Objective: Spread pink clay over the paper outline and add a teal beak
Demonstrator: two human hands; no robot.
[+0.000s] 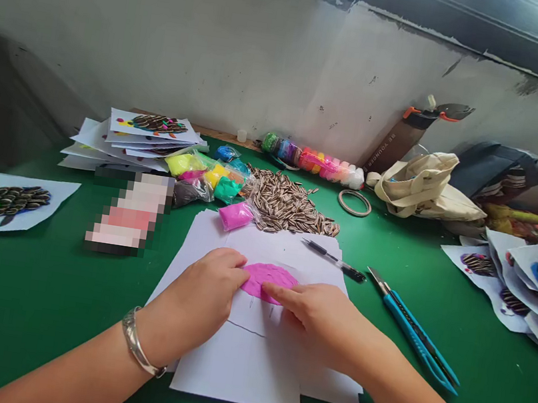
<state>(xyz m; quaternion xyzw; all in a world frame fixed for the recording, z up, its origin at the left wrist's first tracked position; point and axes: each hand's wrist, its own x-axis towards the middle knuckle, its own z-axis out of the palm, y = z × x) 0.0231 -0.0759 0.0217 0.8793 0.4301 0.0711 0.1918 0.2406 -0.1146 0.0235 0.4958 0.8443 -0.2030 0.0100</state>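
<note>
A flat, rounded patch of pink modelling clay lies on a white paper with thin pen lines drawn below it. My left hand, a silver bracelet at its wrist, rests on the sheet with its fingers curled in. Its thumb side touches the clay's left edge, and the inside of the fingers is hidden. Across the clay my right hand stretches its index finger, the tip pressing on the surface; the other fingers bend beneath. More white sheets lie under the drawing. A black pen lies at their upper right.
Behind the paper are a sunflower seed pile and bagged coloured clay. A blue utility knife lies right, with a tape roll farther back. Seed pictures lie on both sides. A cloth bag and bottle stand near the wall.
</note>
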